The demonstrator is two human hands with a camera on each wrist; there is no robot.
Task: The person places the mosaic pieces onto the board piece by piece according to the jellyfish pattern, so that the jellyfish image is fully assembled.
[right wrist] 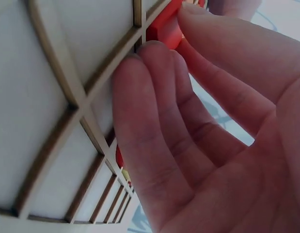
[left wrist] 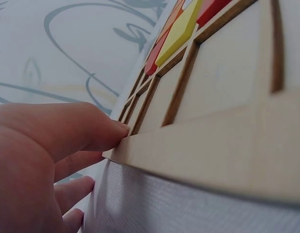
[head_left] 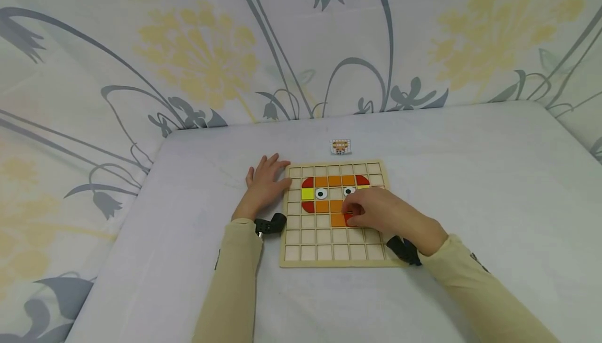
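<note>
A wooden grid board (head_left: pixel 338 263) lies flat in the head view, partly filled with coloured tiles. My right hand (head_left: pixel 378 209) is over its right part and pinches a red tile (right wrist: pixel 165 26) between thumb and finger, at a cell just right of an orange tile (head_left: pixel 337 220). My left hand (head_left: pixel 264 186) rests at the board's left edge. Its thumb touches the frame and the other fingers spread on the cloth. In the upper rows sit a yellow tile (head_left: pixel 308 194), red rounded tiles, orange squares and two eye tiles (head_left: pixel 321 194). My right hand hides some cells.
Beyond the board lies a small picture card (head_left: pixel 340 147) with a gridded face pattern. A white cloth (head_left: pixel 470 175) covers the surface. Behind and at the left hangs a flower-patterned fabric (head_left: pixel 291 34). Black devices (head_left: pixel 271 224) are strapped at both wrists.
</note>
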